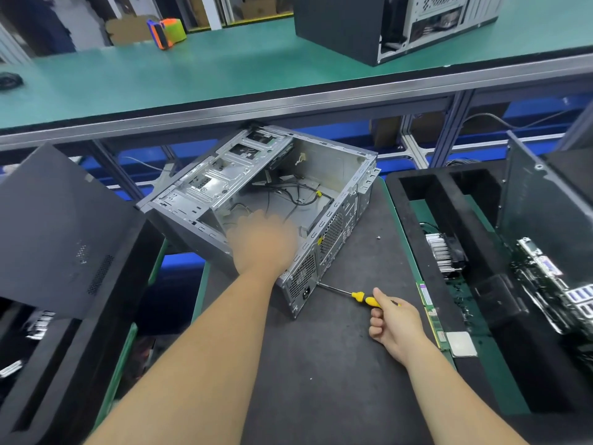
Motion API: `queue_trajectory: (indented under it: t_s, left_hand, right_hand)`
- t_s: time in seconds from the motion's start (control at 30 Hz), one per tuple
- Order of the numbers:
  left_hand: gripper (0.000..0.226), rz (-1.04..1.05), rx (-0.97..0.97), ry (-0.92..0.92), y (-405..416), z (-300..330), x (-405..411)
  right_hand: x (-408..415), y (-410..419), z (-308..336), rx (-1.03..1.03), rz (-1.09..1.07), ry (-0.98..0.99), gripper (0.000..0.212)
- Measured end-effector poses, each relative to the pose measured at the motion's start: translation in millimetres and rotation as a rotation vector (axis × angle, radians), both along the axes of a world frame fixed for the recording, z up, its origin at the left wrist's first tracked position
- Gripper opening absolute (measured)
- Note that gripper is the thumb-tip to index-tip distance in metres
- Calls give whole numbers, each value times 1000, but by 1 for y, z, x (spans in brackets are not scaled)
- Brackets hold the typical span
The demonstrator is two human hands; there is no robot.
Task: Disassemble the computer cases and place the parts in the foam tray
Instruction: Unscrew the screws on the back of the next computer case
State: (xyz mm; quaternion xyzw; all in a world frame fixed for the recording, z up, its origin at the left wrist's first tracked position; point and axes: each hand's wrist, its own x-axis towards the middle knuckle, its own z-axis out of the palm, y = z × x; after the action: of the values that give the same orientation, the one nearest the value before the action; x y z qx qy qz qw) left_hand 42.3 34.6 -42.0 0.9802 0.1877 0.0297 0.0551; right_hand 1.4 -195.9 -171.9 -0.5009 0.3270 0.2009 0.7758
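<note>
My right hand (pixel 396 326) has its grip clenched round the yellow-and-black handle of the screwdriver (pixel 359 297), whose shaft lies low over the dark bench (pixel 321 364) with its tip at the rear lower corner of the computer case (pixel 272 200), beside the power socket. My left hand (pixel 264 242) is reaching over the near wall of the case into the open cavity; it is motion-blurred, so I cannot tell whether its grip is released or grasping anything. The case lies on its side toward the far edge of the bench, its open side up, loose black cables (pixel 288 194) and a yellow-tagged connector showing on its floor, the drive cage at its far left. The foam tray (pixel 449 194) sits along the right edge of the bench, already holding a heatsink (pixel 444 252), a green board (pixel 545 284), memory sticks (pixel 431 313) and a processor chip (pixel 462 345). A small screw (pixel 378 238) lies loose on the bench between case and tray. I judge the case nearly stripped, with cabling left. To do this well I would steady the case with my left hand, free each connector by its plug rather than tugging the wire, keep the screwdriver tip clear of my fingers, and collect that stray screw before it rolls off.
</note>
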Motion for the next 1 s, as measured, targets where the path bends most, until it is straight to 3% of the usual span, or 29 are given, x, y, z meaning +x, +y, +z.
queue_trajectory:
  t_s: [0.1,0.2,0.43,0.6,0.7,0.87,1.0]
  left_hand:
    - [52,-5,2,0,-1,0,0]
    - [52,-1,4,1,0,0,0]
    - [54,-3,12,7,0,0,0]
    - [54,-4,14,11,0,0,0]
    - [54,2,7,6,1,-1,0]
    - [53,-3,2,6,0,0,0]
    - [53,-2,4,-1,0,0,0]
  right_hand:
    - [-2,2,-1,-149,31,-11,35]
    - [-3,0,-2,-232,76,7,30]
    - [-16,-1,-7,-296,156,-210,39]
    - [-17,-3,-6,-284,176,-223,32]
    - [-16,-3,-3,-274,126,-192,27]
    - [-5,0,10,-71,-27,-19,24]
    - [0,8,7,-254,-44,50,38]
